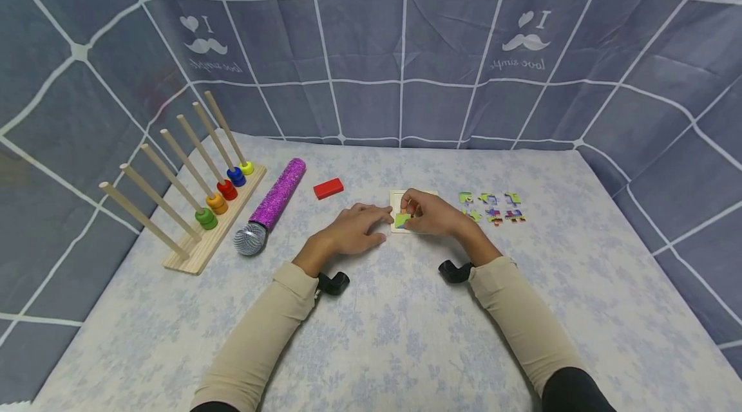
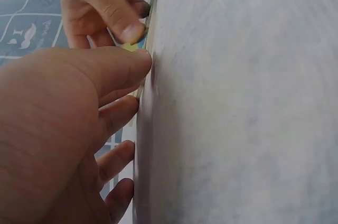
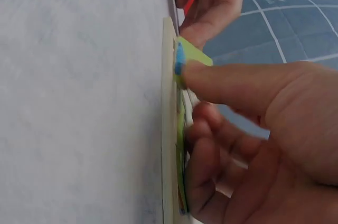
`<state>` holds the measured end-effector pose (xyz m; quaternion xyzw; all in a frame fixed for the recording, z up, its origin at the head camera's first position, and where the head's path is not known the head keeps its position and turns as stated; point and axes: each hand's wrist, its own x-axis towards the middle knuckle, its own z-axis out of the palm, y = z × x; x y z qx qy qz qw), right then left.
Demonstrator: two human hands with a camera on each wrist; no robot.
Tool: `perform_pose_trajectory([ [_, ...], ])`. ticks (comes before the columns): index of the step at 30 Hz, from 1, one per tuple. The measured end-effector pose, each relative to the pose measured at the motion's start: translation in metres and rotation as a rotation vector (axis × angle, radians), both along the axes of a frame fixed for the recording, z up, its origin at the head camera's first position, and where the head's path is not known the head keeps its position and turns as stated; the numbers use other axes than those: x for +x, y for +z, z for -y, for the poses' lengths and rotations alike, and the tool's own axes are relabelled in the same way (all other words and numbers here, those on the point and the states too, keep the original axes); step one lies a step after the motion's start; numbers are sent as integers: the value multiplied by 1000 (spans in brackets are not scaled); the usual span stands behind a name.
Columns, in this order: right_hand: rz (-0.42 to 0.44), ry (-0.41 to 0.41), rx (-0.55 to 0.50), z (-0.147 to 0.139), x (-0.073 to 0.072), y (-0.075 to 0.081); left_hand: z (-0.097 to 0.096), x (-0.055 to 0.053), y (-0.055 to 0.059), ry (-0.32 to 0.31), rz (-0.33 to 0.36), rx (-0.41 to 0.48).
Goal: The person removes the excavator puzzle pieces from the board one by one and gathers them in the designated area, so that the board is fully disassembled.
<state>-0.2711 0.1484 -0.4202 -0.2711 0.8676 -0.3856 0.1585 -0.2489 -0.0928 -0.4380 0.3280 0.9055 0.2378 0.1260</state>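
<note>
A pale wooden puzzle board (image 1: pixel 429 192) lies flat on the table in front of me. My right hand (image 1: pixel 431 213) is over it and pinches a green puzzle piece (image 3: pixel 193 54) with a blue patch. In the right wrist view the piece is tilted, with its lower edge at the board's rim. My left hand (image 1: pixel 355 230) rests at the board's left edge, its fingertips touching the frame and its fingers loosely extended. Much of the board is hidden beneath my right hand. Right of the board lie several loose puzzle pieces (image 1: pixel 488 198), green, purple and multicoloured.
A red block (image 1: pixel 328 188) lies beyond my left hand. Further left are a purple glitter microphone (image 1: pixel 279 195) and a wooden peg stand (image 1: pixel 219 232) with coloured rings. A grey checked cloth (image 1: pixel 371 64) hangs behind the patterned tabletop (image 1: pixel 382 335).
</note>
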Motion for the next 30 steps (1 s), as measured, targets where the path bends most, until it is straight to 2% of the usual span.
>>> perform_pose_trajectory([
  [7,75,-56,-134,-7,1,-4,-5,4,-2,42,-61,-26],
  [13,103,-113,-192,-19,-1,4,-11,6,-3,66,-129,-42],
  [17,81,-157,-174,-40,3,19,-14,6,-4,71,-149,-48],
  [22,57,-228,-90,-94,12,30,-17,5,-6,75,-185,-38],
  [26,112,-246,-42,-130,22,22,-20,5,-4,101,-210,-43],
  [30,169,-212,-41,-137,29,7,-22,4,-3,148,-262,-49],
])
